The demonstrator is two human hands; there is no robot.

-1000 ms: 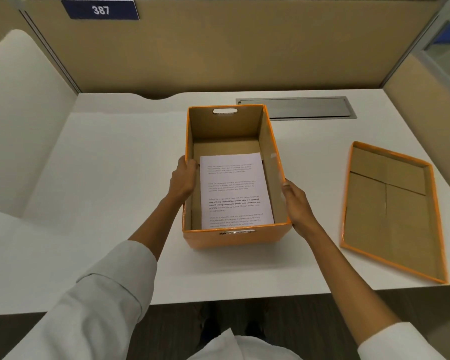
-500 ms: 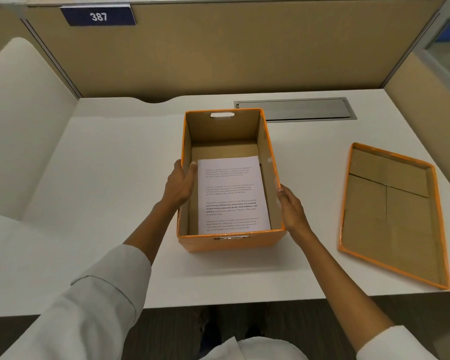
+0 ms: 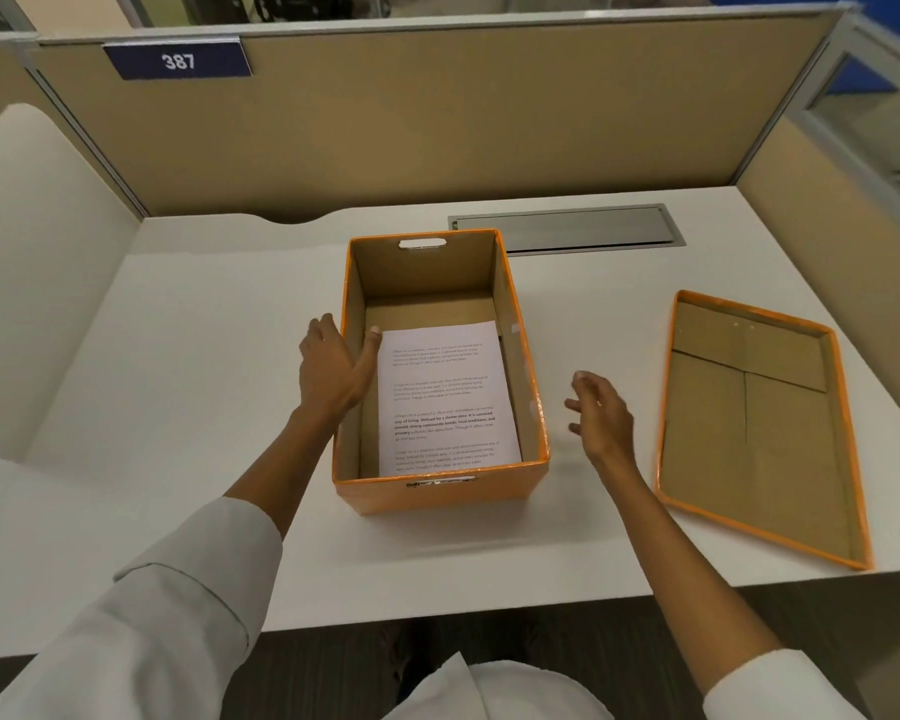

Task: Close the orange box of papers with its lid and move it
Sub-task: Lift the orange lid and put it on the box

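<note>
The open orange box [image 3: 437, 495] stands upright in the middle of the white desk [image 3: 204, 387], with a cut-out handle in its far wall. A printed sheet tops the papers [image 3: 445, 397] lying flat on its floor. My left hand [image 3: 333, 371] grips the box's left wall, thumb hooked inside over the rim and fingers outside. Between the box and the lid hovers my right hand [image 3: 601, 420], fingers apart, touching nothing. The orange lid [image 3: 749, 433] lies upside down on the desk to the right, its brown inside facing up, close to the front edge.
A grey metal cable flap [image 3: 567, 230] is set into the desk behind the box. Tan partition walls [image 3: 437, 122] close off the back and right, with a blue "387" plate [image 3: 178, 60] at top left. A white side panel [image 3: 37, 252] stands on the left.
My right hand has let go of the box's right wall and moved right, toward the lid. The left hand stays on the left wall. The box has settled slightly further away.
</note>
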